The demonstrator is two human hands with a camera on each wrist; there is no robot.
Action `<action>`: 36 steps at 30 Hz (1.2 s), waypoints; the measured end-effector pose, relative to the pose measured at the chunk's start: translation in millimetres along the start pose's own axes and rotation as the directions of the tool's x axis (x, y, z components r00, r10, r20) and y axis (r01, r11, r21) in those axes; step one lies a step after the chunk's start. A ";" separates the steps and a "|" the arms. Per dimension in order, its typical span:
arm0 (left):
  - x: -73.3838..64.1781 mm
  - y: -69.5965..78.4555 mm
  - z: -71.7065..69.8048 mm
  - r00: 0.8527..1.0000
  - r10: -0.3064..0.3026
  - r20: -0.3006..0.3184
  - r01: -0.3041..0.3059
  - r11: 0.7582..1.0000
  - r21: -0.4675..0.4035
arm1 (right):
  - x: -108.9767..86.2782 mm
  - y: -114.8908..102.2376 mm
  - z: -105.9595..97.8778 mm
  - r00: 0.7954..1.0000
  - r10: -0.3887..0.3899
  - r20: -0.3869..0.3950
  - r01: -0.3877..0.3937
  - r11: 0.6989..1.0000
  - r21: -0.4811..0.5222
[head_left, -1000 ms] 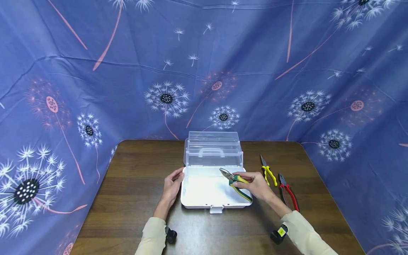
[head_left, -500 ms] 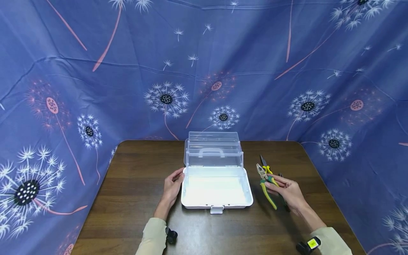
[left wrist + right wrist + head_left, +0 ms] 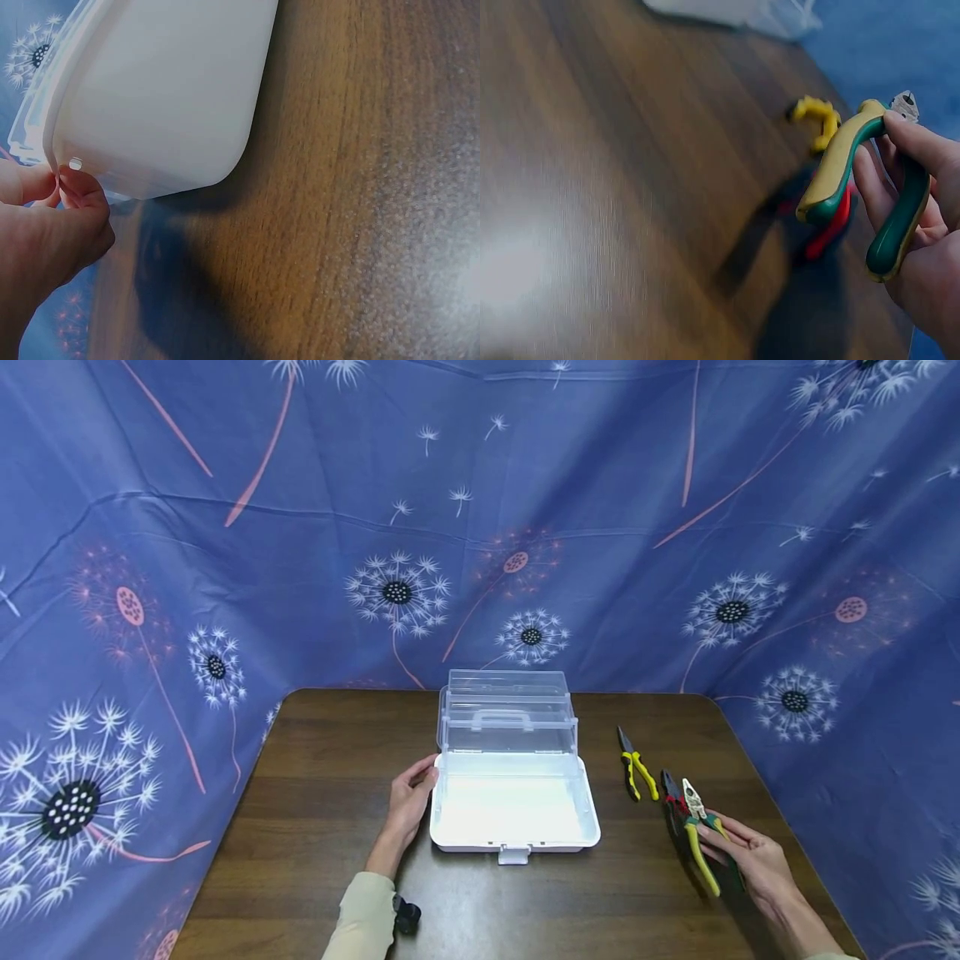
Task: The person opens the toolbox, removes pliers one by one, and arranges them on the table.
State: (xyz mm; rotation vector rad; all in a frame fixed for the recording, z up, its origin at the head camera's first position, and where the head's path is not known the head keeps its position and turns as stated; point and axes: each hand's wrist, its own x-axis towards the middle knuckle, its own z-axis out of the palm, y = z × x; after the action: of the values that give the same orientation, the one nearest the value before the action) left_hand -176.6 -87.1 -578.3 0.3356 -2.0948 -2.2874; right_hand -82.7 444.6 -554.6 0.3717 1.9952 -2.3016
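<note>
My right hand [image 3: 761,864] grips combination pliers [image 3: 701,857] with green and yellow handles, held above the table at the right. Their handles stand spread in the right wrist view. Partly behind them in the head view lie red-and-black-handled pliers [image 3: 671,787]. My left hand [image 3: 406,810] pinches the rim at the left side of a white toolbox [image 3: 468,847]. In the left wrist view, thumb and fingers [image 3: 86,187] meet at that rim. The toolbox's clear lid [image 3: 513,740] stands raised at the back, and nothing shows in its white base.
Yellow-and-black needle-nose pliers [image 3: 637,768] lie right of the toolbox. Everything stands on a brown wooden table [image 3: 330,743]. A blue cloth [image 3: 300,585] with dandelion prints hangs behind and along the sides. The toolbox's latch [image 3: 513,855] hangs at its front.
My right hand has carried the green-and-yellow pliers from above the toolbox rightward, past the needle-nose pliers, to over the red-handled pliers. The left hand has stayed at the toolbox rim.
</note>
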 end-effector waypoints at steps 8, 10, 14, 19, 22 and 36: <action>-15.8 27.5 5.5 1.000 0.004 0.018 -0.005 1.000 0.028 | -13.7 20.7 -50.0 0.977 0.121 -0.177 -0.128 0.991 -0.027; -16.1 28.0 5.9 1.000 0.006 0.020 -0.006 1.000 0.030 | -15.7 23.8 -59.9 0.959 0.174 -0.222 -0.194 0.978 -0.071; -8.8 15.2 4.9 1.000 0.008 0.013 -0.008 1.000 0.027 | -17.4 27.1 -75.0 0.922 0.281 -0.266 -0.328 0.932 -0.151; 0.3 1.2 2.2 1.000 0.013 -0.010 -0.013 1.000 0.020 | -15.3 28.8 -82.0 0.894 0.311 -0.322 -0.404 0.871 -0.281; 1.0 -1.0 1.0 1.000 0.013 -0.011 -0.013 1.000 0.026 | -12.5 27.8 -80.1 0.889 0.258 -0.379 -0.421 0.789 -0.448; -1.3 1.6 -0.4 1.000 -0.009 -0.008 0.009 1.000 0.011 | -11.2 30.1 -74.1 0.912 0.038 -0.408 -0.334 0.646 -0.687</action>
State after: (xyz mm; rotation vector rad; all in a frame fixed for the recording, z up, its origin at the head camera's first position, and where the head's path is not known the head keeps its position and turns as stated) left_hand -175.4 -87.5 -576.5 0.3546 -2.1070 -2.2758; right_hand -55.6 511.7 -590.4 0.9082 2.6832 -1.1486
